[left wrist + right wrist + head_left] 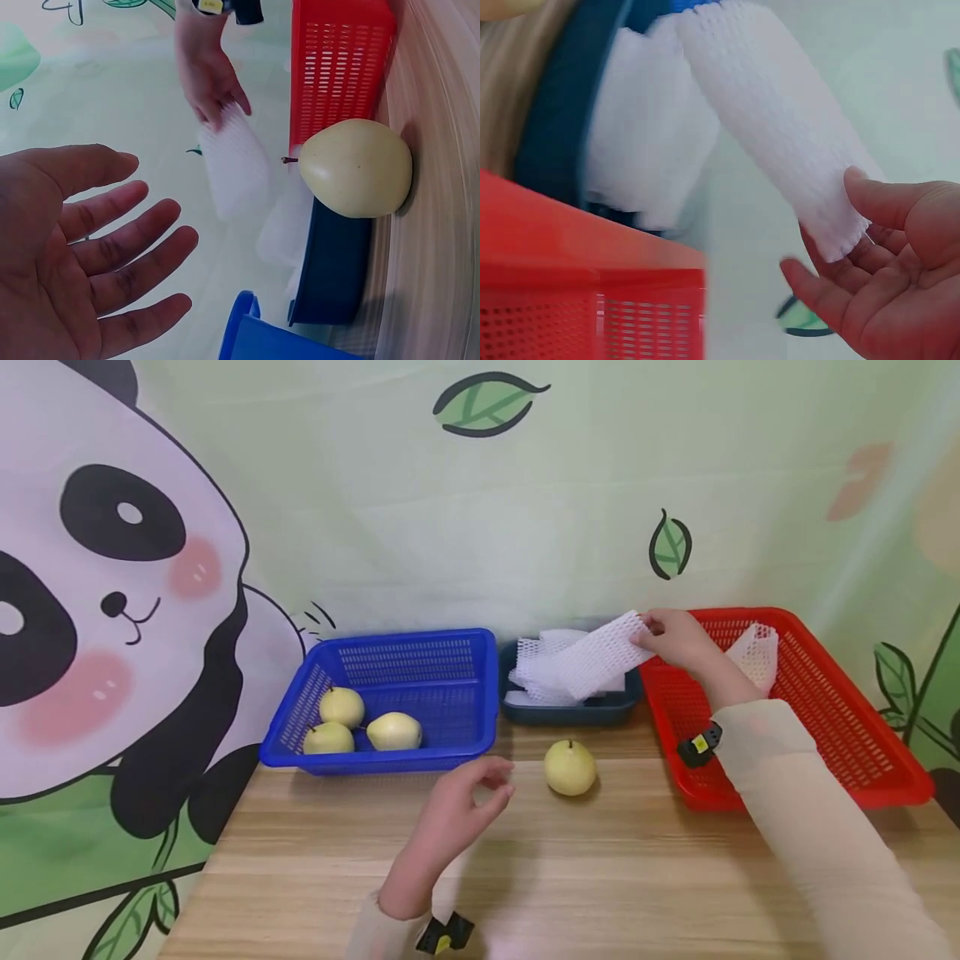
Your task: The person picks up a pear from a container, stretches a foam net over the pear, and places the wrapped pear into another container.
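My right hand [678,642] pinches one end of a white foam net sleeve [606,652] above the dark teal tray [570,717]. In the right wrist view, the thumb presses this foam net sleeve [780,127] against the fingers. More white foam net sleeves [534,664] lie in the tray below. My left hand [457,814] hovers over the table with fingers relaxed and apart, holding nothing. Right of it, a yellow-green pear [570,768] stands upright on the wood, stem up. The left wrist view shows the spread fingers [142,255] beside this pear [358,169].
At left, a blue basket [486,727] holds several pears [393,732]. The red basket [892,789] on the right has a white foam net [756,656] at its far side, under my right forearm. A panda-print cloth [360,485] hangs behind the wooden table [600,877].
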Motion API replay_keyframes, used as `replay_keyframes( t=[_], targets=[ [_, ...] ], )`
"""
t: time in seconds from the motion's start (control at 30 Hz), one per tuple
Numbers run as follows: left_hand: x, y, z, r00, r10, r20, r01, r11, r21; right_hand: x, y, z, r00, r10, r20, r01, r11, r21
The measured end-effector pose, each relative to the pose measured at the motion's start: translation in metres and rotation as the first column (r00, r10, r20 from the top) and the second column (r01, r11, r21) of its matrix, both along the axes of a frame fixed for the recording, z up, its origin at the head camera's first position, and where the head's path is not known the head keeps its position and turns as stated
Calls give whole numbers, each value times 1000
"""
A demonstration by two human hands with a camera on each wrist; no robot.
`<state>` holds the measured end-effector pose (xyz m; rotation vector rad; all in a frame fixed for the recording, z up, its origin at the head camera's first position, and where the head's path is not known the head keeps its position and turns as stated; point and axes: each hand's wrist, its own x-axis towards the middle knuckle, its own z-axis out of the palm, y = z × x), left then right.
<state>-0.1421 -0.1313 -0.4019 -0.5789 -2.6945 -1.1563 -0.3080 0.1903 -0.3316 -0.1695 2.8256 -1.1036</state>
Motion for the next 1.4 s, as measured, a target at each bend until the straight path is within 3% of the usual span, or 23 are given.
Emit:
replay_keyframes(
  t=[0.2, 0.37, 0.6, 0.8, 0.83, 0.87, 0.9, 0.93, 1.03, 1.07, 1.1, 1.2, 1.37, 1.4],
  targets=[
    [-9, 2, 2, 999, -21, -42, 23, 999, 48, 26, 13, 13, 1000, -24, -3, 24, 998, -54],
    [-20, 10, 13, 996, -18, -93, 29, 993, 118, 51, 12, 8, 1000, 18, -7, -18, 986, -168],
    [-33, 30, 33, 976, -59, -211, 89, 987, 134, 76, -1, -10, 998, 64, 26, -50, 927, -372],
    [-40, 44, 36, 973, -90, -211, 124, 980, 155, 90, -11, -20, 996, 80, 47, -50, 886, -461],
    [-41, 46, 36, 977, -85, -198, 119, 979, 163, 92, -12, -21, 996, 75, 54, -39, 869, -493],
    [-42, 48, 35, 980, -76, -182, 108, 979, 173, 95, -14, -23, 996, 63, 60, -20, 831, -556],
    [-42, 50, 34, 984, -51, -169, 83, 980, 183, 99, -17, -25, 997, 47, 68, 7, 772, -636],
    [-42, 52, 32, 988, -24, -151, 54, 978, 201, 105, -21, -27, 998, 21, 66, 33, 698, -716],
    [-43, 58, 27, 986, 111, -123, -74, 960, 269, 128, -40, -39, 997, -80, 8, 42, 437, -899],
    [-44, 60, 26, 980, 157, -119, -116, 947, 298, 137, -48, -43, 994, -110, -25, 18, 371, -929],
    [-45, 62, 24, 973, 201, -113, -155, 932, 329, 145, -57, -47, 989, -138, -54, -3, 343, -939],
    [-50, 67, 21, 953, 287, -94, -227, 886, 404, 161, -79, -60, 973, -212, -89, -12, 338, -941],
    [-55, 70, 17, 935, 343, -91, -266, 847, 461, 167, -95, -72, 952, -304, 25, 119, 295, -948],
    [-56, 71, 16, 932, 350, -97, -269, 844, 464, 167, -95, -73, 950, -309, 43, 145, 314, -938]
  ],
)
